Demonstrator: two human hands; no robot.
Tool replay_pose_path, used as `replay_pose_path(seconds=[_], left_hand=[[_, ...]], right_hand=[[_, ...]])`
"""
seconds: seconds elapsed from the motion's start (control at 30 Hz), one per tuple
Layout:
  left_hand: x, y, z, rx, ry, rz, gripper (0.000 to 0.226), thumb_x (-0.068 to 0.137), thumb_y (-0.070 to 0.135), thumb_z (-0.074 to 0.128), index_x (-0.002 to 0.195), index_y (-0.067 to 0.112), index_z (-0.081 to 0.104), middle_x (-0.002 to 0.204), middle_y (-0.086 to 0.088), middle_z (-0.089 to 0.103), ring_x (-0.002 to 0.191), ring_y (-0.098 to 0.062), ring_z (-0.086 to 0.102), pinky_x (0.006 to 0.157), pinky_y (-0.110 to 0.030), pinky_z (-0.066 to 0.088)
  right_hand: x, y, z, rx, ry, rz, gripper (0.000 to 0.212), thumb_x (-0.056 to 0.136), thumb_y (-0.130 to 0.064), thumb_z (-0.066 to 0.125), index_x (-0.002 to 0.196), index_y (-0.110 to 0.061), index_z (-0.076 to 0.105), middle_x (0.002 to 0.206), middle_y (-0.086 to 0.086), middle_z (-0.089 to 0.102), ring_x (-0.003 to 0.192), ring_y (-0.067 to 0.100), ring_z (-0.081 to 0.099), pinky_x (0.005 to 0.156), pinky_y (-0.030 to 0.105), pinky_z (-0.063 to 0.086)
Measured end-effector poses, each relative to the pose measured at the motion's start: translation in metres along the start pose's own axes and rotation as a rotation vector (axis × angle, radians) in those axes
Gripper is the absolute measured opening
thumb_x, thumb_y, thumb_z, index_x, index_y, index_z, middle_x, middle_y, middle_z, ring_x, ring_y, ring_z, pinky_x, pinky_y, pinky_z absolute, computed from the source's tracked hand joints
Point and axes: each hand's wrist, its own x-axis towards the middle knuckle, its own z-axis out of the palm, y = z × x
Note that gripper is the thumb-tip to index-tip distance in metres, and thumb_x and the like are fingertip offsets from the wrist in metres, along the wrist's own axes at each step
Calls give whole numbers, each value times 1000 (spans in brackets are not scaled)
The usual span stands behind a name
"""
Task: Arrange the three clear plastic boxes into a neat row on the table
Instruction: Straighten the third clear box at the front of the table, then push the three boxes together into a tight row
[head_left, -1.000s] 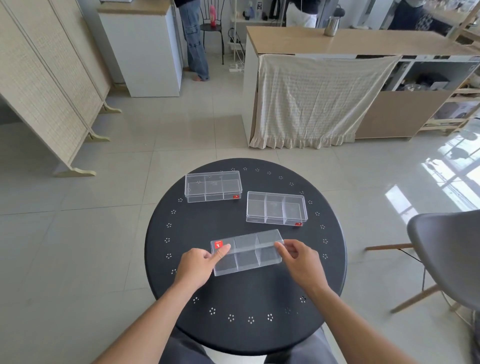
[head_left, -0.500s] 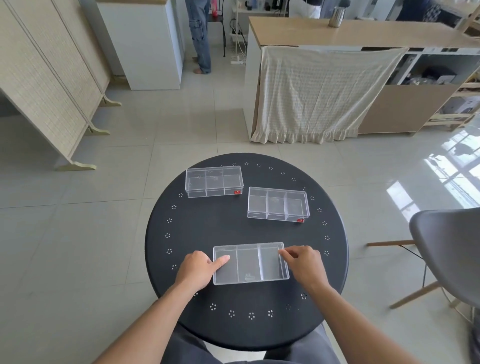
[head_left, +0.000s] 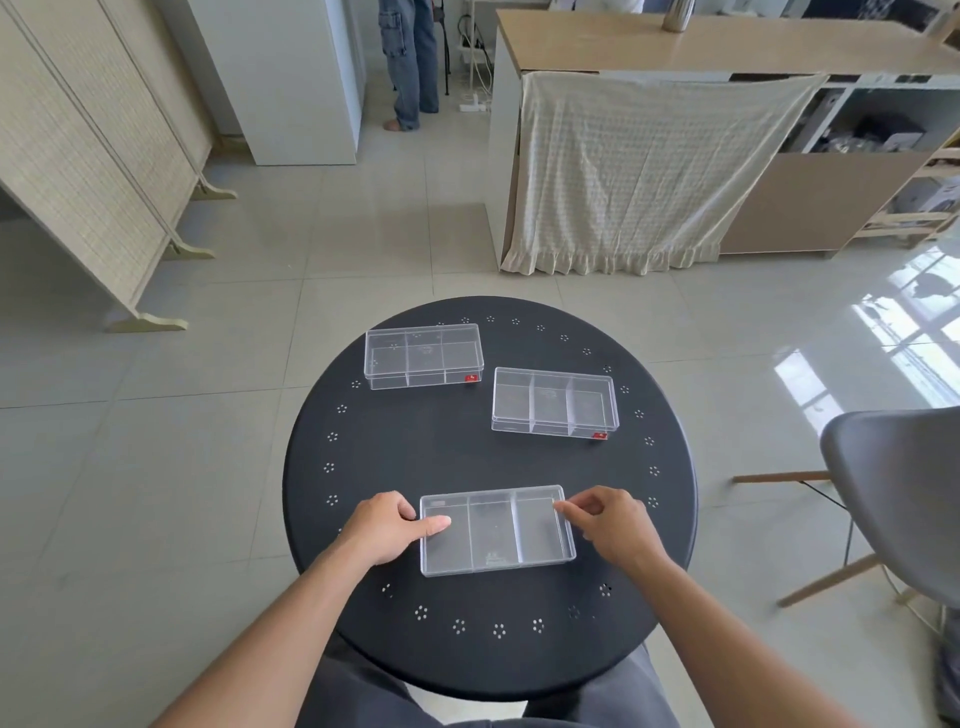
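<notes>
Hands, my left (head_left: 382, 530) and right (head_left: 608, 527), pinch the near box's (head_left: 496, 530) ends, squaring it below 2 far boxes (head_left: 423, 356) (head_left: 555, 401).

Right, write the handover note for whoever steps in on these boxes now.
Left hand: at the near box's left end, thumb lying on its lid.
Right hand: fingertips at that box's right end.
The near box lies flat at the table's front. The far left box and the right box sit apart at the back, staggered.
Done: nothing is lined up.
Left: bring all three boxes into one straight row.
</notes>
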Motion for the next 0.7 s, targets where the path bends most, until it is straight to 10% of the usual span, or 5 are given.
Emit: replay_pose_path(seconds=[0.2,0.4,0.7], left_hand=[[4,19,-15,-34,0,24,99,74,74,85,151,19,53,148,0,56,130,-22,60,95,-33,46],[8,62,-24,-169,284,340,49,105,49,62,146,23,61,146,8,59,139,-15,57,113,-34,45],[41,131,-7,44,66,579,64,113,41,48,173,31,27,179,24,16,168,-6,1,134,-47,23]], right_hand=[[6,-2,-12,-42,-76,9,55,84,-68,79,119,-26,76,113,-13,75,102,10,69,84,27,49],[29,-11,-31,-8,97,-53,59,97,-62,66,143,-25,59,147,3,52,132,25,60,107,43,51],[66,-24,-58,-215,100,-181,62,105,-48,57,160,-23,44,172,-5,36,156,33,31,122,56,37]])
